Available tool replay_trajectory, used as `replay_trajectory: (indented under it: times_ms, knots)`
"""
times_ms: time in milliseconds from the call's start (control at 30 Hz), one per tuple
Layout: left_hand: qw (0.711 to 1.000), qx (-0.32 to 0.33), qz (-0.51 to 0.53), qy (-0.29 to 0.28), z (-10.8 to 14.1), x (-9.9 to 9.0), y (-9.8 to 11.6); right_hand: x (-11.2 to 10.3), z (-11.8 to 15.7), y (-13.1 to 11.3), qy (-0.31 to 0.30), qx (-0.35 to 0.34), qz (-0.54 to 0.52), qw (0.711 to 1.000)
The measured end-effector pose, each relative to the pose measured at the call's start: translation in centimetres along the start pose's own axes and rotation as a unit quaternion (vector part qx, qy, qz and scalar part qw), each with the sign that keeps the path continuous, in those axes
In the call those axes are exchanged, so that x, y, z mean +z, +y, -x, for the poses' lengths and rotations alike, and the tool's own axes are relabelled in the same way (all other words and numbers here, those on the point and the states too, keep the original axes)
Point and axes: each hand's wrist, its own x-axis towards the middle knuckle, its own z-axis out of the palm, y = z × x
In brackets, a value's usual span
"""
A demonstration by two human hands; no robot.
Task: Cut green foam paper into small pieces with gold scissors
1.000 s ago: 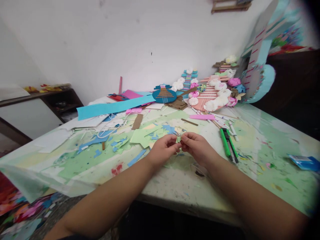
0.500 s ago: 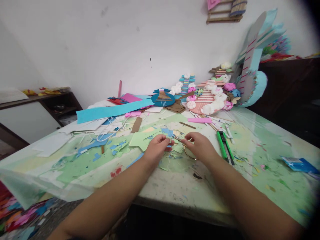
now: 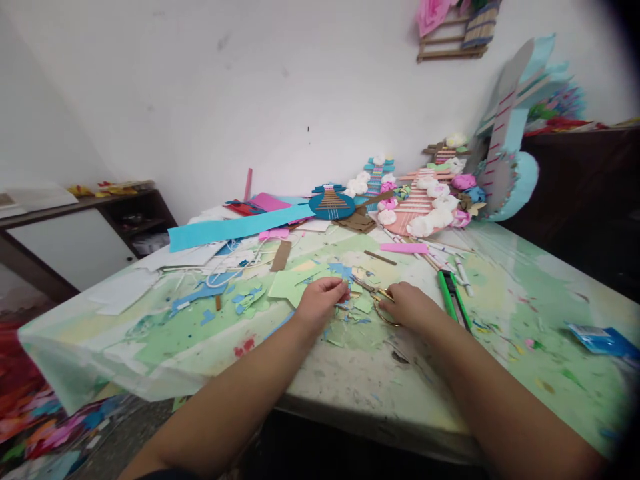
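Observation:
My right hand (image 3: 411, 307) is closed on a pair of scissors (image 3: 371, 288) with gold handles. The blades point left toward my left hand (image 3: 321, 299), whose thumb and fingers are pinched together. Whatever it pinches is too small or hidden to make out. Just left of that hand lies a light green sheet of paper (image 3: 286, 285). Blue and green paper scraps (image 3: 363, 304) are strewn under and between both hands. A green utility knife (image 3: 453, 300) rests on the table right of my right hand.
Paper lute-like crafts, one dark blue (image 3: 332, 208) and one pink (image 3: 400, 223), stand along the wall. A long light blue strip (image 3: 215, 230) lies at the back left. Markers (image 3: 463, 272) and a blue packet (image 3: 603, 339) are at the right. The table's front edge (image 3: 375, 417) is close.
My right hand has moved a little right with the scissors, whose blades now show more clearly, apart from my left hand. The left hand's fingers have drawn closer together. The view has shifted slightly.

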Motion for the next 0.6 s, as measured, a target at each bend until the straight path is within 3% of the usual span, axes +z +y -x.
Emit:
replay_trajectory:
  times_ms: [200, 333, 433, 600]
  knots:
    - [0.999, -0.029, 0.017, -0.018, 0.2, 0.1, 0.1, -0.1, 0.3, -0.5, 0.042, 0.026, -0.025, 0.998]
    - [0.999, -0.038, 0.012, -0.020, 0.2, 0.0, 0.3, -0.4, 0.7, -1.4, 0.087, 0.024, -0.189, 0.978]
    - [0.999, -0.035, 0.028, -0.013, 0.1, -0.2, 0.4, -0.5, 1.1, -2.1, 0.089, -0.016, -0.302, 0.949]
    - [0.999, -0.016, 0.039, -0.017, -0.1, -0.5, 0.2, -0.1, 1.8, -3.0, 0.055, -0.059, -0.329, 0.941]
